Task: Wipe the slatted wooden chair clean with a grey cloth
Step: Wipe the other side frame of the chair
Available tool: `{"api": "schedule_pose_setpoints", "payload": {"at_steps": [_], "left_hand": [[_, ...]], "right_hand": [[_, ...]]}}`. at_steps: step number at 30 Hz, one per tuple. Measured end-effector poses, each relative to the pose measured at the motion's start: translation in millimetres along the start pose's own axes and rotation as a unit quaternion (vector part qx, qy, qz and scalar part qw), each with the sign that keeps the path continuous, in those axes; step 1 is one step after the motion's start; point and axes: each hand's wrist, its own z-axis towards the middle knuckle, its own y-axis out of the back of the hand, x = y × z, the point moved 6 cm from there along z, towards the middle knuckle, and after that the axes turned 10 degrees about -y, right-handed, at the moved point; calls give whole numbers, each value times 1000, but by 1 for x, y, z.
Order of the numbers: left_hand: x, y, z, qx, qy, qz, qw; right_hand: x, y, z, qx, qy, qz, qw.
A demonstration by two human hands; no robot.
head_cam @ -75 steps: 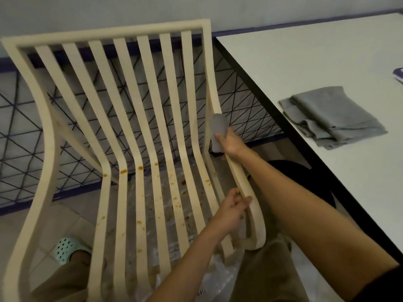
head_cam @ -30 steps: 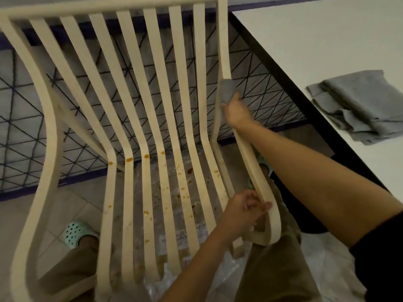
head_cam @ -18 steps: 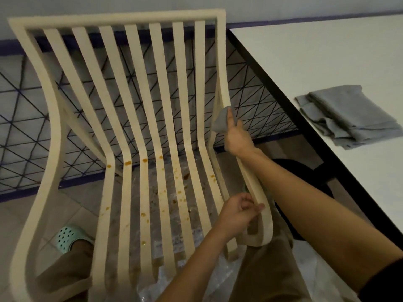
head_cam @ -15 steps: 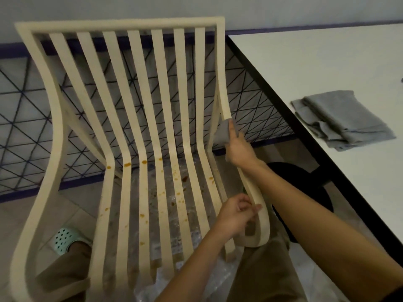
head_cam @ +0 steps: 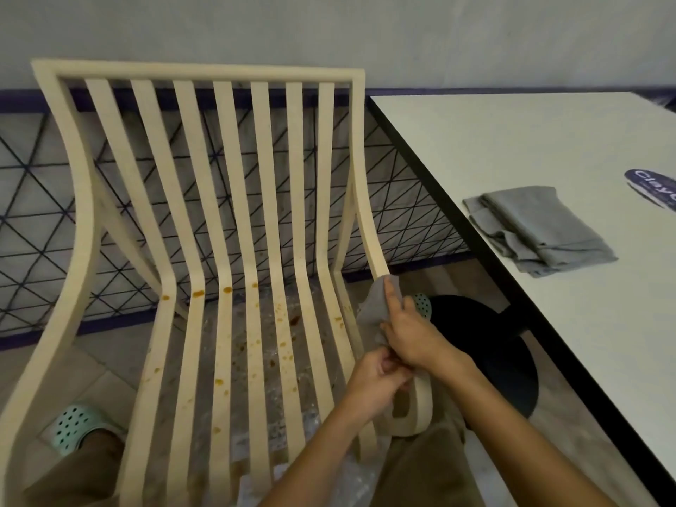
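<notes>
Head view: at far left a sandal point(head_cam: 78, 426) shows under the chair point(head_cam: 197, 73). The seat slats point(head_cam: 256, 360) are spotted with orange stains point(head_cam: 198, 293), which look untouched so far.

To their right, the left hand point(head_cam: 376, 378) grips the chair's right rail point(head_cam: 365, 221) near its front curl. Its fingers point(head_cam: 384, 367) are wrapped round the wood, seemingly to steady the frame. Just above and touching it, the right hand point(head_cam: 413, 342) holds the cloth point(head_cam: 375, 305) against the same rail, forefinger laid straight along the fabric and the rest bunched on it.

Half a second ago this hand was higher, at the rail's bend and clear of the left hand. It has since slid down until the two hands meet. That stroke has probably run out of room, since the left hand blocks the last stretch and would have to shift. The rail is likely close to done, while the stained slats remain the bulk of the job.

Farther right, spare cloths point(head_cam: 541, 228) lie folded on the table point(head_cam: 512, 140), well apart from the chair.
</notes>
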Motion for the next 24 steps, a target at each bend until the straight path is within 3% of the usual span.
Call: {"api": "schedule_pose_setpoints", "payload": {"at_steps": [18, 24], "left_hand": [[15, -1, 2, 57, 25, -57, 996], [23, 1, 7, 58, 35, -29, 997]], "right_hand": [[62, 55, 132, -69, -78, -58, 993], [83, 83, 182, -169, -49, -27, 984]]}}
